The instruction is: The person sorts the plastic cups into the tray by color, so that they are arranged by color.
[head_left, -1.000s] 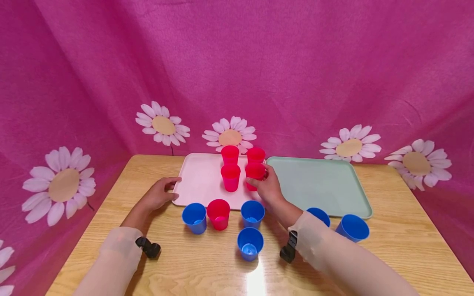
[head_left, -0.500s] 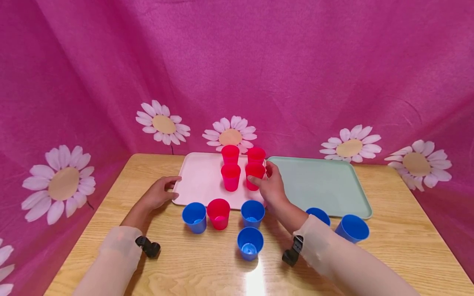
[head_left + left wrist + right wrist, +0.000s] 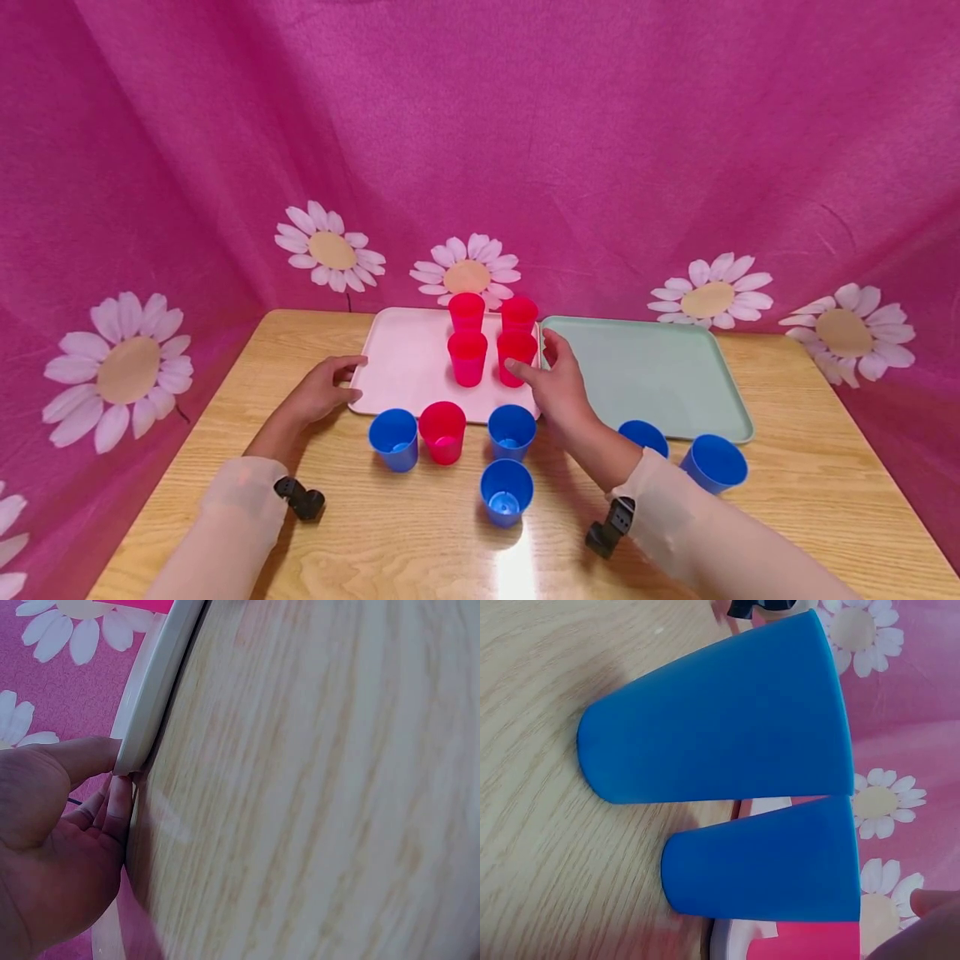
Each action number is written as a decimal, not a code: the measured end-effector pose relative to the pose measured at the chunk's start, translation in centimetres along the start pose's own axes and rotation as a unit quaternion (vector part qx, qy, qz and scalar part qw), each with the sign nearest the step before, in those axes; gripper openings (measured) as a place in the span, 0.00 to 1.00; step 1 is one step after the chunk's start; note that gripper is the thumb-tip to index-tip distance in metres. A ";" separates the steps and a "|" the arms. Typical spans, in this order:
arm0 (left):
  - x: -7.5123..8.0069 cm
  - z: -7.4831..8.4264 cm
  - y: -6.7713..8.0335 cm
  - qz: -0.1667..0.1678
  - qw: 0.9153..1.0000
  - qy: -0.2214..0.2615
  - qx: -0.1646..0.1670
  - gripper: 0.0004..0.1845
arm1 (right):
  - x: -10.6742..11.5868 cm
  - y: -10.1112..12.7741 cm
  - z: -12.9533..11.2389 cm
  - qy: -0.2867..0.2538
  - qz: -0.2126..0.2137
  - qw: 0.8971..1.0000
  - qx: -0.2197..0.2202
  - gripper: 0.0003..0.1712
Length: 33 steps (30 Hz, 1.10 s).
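My left hand (image 3: 324, 392) rests at the left edge of the pink tray (image 3: 405, 358). Its thumb and fingertips touch the tray's rim, also seen in the left wrist view as a pale tray edge (image 3: 154, 682). The right hand (image 3: 561, 387) is spread beside the front right red cup (image 3: 516, 367) on that tray; its thumb is close to the cup, and whether they touch is unclear. Three other upright red cups, one being the front left red cup (image 3: 467, 367), stand in the same group. Little of the right hand (image 3: 930, 934) shows in the right wrist view.
In front of the tray stand a red cup (image 3: 442, 437) and several blue cups, among them a near blue cup (image 3: 506, 500). A green tray (image 3: 645, 379) lies to the right, with a tilted-looking blue cup (image 3: 714, 462) in front of it. A flowered pink cloth (image 3: 600, 167) hangs behind the table.
My right fingers have opened away from the front right red cup, and the hand has shifted slightly right and back. The left hand stays at the pink tray's edge.
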<state>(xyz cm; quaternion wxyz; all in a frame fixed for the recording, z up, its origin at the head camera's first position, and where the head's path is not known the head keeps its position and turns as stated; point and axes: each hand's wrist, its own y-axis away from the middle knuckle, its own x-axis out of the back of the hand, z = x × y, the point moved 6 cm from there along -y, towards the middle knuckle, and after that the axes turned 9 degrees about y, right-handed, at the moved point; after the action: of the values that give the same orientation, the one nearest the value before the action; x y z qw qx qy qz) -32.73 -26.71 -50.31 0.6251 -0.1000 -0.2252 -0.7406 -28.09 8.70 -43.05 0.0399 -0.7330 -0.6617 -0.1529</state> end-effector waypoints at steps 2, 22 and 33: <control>0.0 -0.1 0.0 0.000 1.000 0.003 0.002 0.33 | 0.1 0.1 0.0 0.004 -0.001 1.000 0.003 0.49; 0.1 -0.1 0.1 -0.001 1.000 -0.009 0.001 0.34 | -2.9 3.3 -2.3 0.087 -0.179 0.974 0.108 0.47; 0.1 -0.2 -0.1 0.000 1.000 0.000 0.006 0.34 | -5.2 3.6 -2.8 0.136 -0.273 0.943 0.134 0.49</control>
<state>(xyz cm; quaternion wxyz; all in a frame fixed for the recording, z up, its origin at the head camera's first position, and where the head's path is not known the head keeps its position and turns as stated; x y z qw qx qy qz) -32.78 -26.83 -50.44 0.6259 -0.0965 -0.2296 -0.7390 -25.40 2.58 -41.31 0.1840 -0.4848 -0.8388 -0.1660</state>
